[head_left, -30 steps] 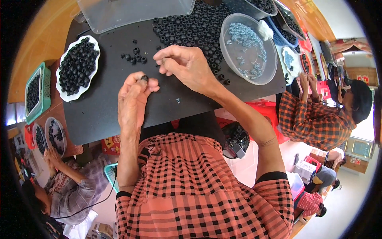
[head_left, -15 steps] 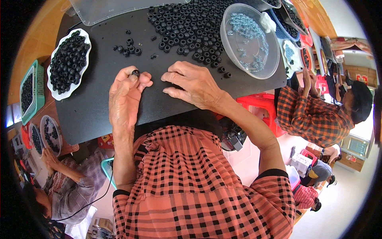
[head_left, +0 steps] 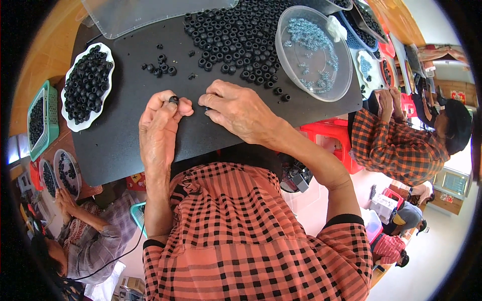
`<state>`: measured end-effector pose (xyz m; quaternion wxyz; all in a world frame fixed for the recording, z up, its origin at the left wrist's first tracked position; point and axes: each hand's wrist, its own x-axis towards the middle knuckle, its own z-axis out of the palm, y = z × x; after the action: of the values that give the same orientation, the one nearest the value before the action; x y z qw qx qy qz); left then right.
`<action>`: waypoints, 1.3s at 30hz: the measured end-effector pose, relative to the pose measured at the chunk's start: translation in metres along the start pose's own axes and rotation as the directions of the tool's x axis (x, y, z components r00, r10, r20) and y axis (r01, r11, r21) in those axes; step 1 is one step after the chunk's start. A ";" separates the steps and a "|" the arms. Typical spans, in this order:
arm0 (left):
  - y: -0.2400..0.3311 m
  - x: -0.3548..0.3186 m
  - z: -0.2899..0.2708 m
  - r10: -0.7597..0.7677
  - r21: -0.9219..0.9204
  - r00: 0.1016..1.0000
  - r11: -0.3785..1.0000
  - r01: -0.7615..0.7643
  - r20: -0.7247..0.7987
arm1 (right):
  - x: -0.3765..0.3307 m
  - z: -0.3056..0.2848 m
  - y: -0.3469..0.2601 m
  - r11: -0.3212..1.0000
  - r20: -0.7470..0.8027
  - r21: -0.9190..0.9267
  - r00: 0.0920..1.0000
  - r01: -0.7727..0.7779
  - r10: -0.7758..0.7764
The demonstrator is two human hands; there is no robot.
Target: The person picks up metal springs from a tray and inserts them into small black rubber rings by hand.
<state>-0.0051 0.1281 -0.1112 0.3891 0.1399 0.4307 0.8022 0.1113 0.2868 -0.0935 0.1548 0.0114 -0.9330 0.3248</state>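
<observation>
Black and round, one bead [head_left: 173, 100] is clamped between the thumb and fingers of the left hand [head_left: 159, 125] above the counter [head_left: 120, 145] near its front edge, perhaps pinched low to leave its top uncovered. The right hand [head_left: 246, 113] curls just beside, fingertips close together; whether they grip anything, I cannot tell. The loose heap [head_left: 241, 42] toward the far edge and clear tub [head_left: 296, 61] by the right edge seem placed for easy reach.

Bright in here, probably daylight, glaring past the right edge of the black rectangular table [head_left: 120, 143]; its left edge bows, distorted.
</observation>
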 end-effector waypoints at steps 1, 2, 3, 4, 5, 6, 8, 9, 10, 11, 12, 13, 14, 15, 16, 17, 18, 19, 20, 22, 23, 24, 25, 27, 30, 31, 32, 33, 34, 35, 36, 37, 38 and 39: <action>0.000 -0.001 0.000 0.003 0.000 1.000 1.000 -0.003 -0.002 | 0.001 0.002 0.001 1.000 0.003 -0.012 1.000 0.015 -0.015; 0.000 -0.003 0.001 0.010 0.005 1.000 1.000 -0.010 -0.008 | 0.003 0.004 0.001 1.000 0.005 -0.011 1.000 0.019 -0.019; 0.000 -0.004 0.000 0.017 0.011 1.000 1.000 -0.017 -0.015 | 0.004 0.005 0.002 0.999 0.006 -0.044 1.000 0.016 -0.016; 0.000 -0.006 0.000 0.020 0.010 1.000 1.000 -0.020 -0.016 | 0.005 0.006 0.002 0.997 0.006 -0.077 1.000 0.012 -0.012; 0.000 -0.007 0.000 0.020 0.021 1.000 1.000 -0.020 -0.018 | 0.005 0.007 0.002 0.997 0.007 -0.078 1.000 0.016 -0.015; 0.001 -0.008 -0.001 0.020 0.032 1.000 0.999 -0.020 -0.020 | 0.004 0.008 0.003 0.995 -0.034 -0.098 0.999 0.030 -0.033; 0.002 -0.010 -0.001 0.021 0.026 1.000 0.999 -0.021 -0.021 | 0.004 0.011 0.005 0.992 -0.070 -0.116 0.996 0.049 -0.057; 0.002 -0.010 0.000 0.018 0.020 1.000 1.000 -0.018 -0.018 | 0.004 0.012 0.007 0.988 -0.097 -0.139 0.992 0.070 -0.084; 0.002 -0.010 0.000 0.022 0.019 1.000 1.000 -0.022 -0.022 | 0.005 0.013 0.008 0.983 -0.124 -0.162 0.986 0.091 -0.112; 0.002 -0.010 0.000 0.019 0.017 1.000 1.000 -0.018 -0.023 | 0.005 0.014 0.010 0.982 -0.120 -0.160 0.986 0.096 -0.116; 0.003 -0.010 0.001 0.015 0.014 1.000 1.000 -0.014 -0.022 | 0.005 0.015 0.013 0.978 -0.126 -0.179 0.983 0.108 -0.132; 0.003 -0.010 0.001 0.019 0.013 0.999 1.000 -0.018 -0.026 | 0.006 0.015 0.014 0.973 -0.130 -0.198 0.980 0.121 -0.148; 0.003 -0.010 0.000 0.012 0.016 0.999 1.000 -0.011 -0.030 | 0.007 0.014 0.013 0.972 -0.128 -0.198 0.980 0.125 -0.152; 0.002 -0.009 0.000 0.005 0.020 0.999 1.000 -0.004 -0.033 | 0.007 0.013 0.010 0.974 -0.134 -0.203 0.983 0.098 -0.127; 0.002 -0.010 -0.001 0.009 0.020 0.999 1.000 -0.008 -0.039 | 0.007 0.013 0.008 0.976 -0.139 -0.206 0.985 0.072 -0.102; 0.001 -0.010 -0.002 0.010 0.012 0.999 1.000 -0.009 -0.034 | 0.007 0.011 0.005 0.976 -0.135 -0.204 0.985 0.078 -0.107; 0.000 -0.010 -0.004 0.011 0.004 1.000 1.000 -0.011 -0.030 | 0.007 0.007 0.003 0.971 -0.107 -0.225 0.989 0.075 -0.101; -0.001 -0.010 -0.005 0.014 0.002 0.999 1.000 -0.014 -0.030 | 0.007 0.004 0.001 0.966 -0.081 -0.251 0.993 0.068 -0.091; -0.002 -0.010 -0.006 0.010 -0.006 1.000 1.000 -0.010 -0.018 | 0.007 0.004 0.001 0.965 -0.079 -0.252 0.992 0.071 -0.094; -0.001 -0.010 -0.005 0.011 -0.015 1.000 1.000 -0.011 -0.005 | 0.008 0.003 0.001 0.964 -0.052 -0.257 0.995 0.071 -0.087; -0.001 -0.010 -0.004 0.007 -0.006 1.000 1.000 -0.007 -0.016 | 0.010 0.002 0.002 0.963 -0.051 -0.260 0.995 0.075 -0.091; -0.001 -0.010 -0.002 0.002 0.003 1.000 1.000 -0.002 -0.026 | 0.012 0.002 0.003 0.969 -0.071 -0.240 0.994 0.060 -0.079; -0.001 -0.011 -0.002 0.006 0.002 1.000 1.000 -0.006 -0.028 | 0.014 0.002 0.004 0.975 -0.089 -0.219 0.994 0.046 -0.067; -0.001 -0.012 0.000 0.025 0.051 0.999 0.998 -0.024 -0.026 | 0.019 0.002 0.004 0.998 -0.097 -0.007 0.993 -0.065 0.064; -0.003 -0.012 -0.001 0.025 0.068 0.999 0.997 -0.024 -0.024 | 0.028 0.000 -0.004 0.937 -0.081 0.313 0.979 -0.156 0.190; -0.003 -0.012 -0.001 0.024 0.067 0.999 0.997 -0.023 -0.023 | 0.031 -0.002 -0.007 0.901 -0.092 0.414 0.978 -0.133 0.187; -0.002 -0.012 0.001 0.034 0.083 0.999 0.996 -0.031 -0.035 | 0.033 -0.002 -0.009 0.901 -0.092 0.413 0.978 -0.135 0.189; -0.002 -0.012 0.003 0.043 0.098 0.998 0.994 -0.038 -0.048 | 0.034 -0.002 -0.011 0.886 -0.065 0.452 0.987 -0.105 0.149; -0.002 -0.012 0.005 0.043 0.097 0.998 0.995 -0.038 -0.048 | 0.036 -0.002 -0.012 0.867 -0.039 0.492 0.993 -0.075 0.108; -0.002 -0.012 0.008 0.056 0.103 0.996 0.993 -0.049 -0.068 | 0.037 -0.002 -0.014 0.868 -0.038 0.492 0.993 -0.076 0.108; -0.001 -0.012 0.009 0.069 0.109 0.994 0.992 -0.059 -0.089 | 0.037 -0.001 -0.015 0.887 -0.057 0.459 0.994 -0.054 0.091; -0.003 -0.012 0.008 0.069 0.109 0.994 0.992 -0.059 -0.090 | 0.038 0.000 -0.017 0.904 -0.077 0.427 0.994 -0.033 0.072; -0.005 -0.012 0.005 0.066 0.108 0.994 0.993 -0.056 -0.090 | 0.038 0.002 -0.016 0.903 -0.076 0.427 0.995 -0.033 0.072; -0.006 -0.012 0.004 0.062 0.108 0.994 0.993 -0.052 -0.090 | 0.037 0.004 -0.016 0.902 -0.093 0.431 0.993 -0.028 0.075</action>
<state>0.0078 0.1238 -0.1125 0.3377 0.1349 0.4858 0.7948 0.0767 0.2748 -0.0764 0.1896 0.0031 -0.8290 0.5261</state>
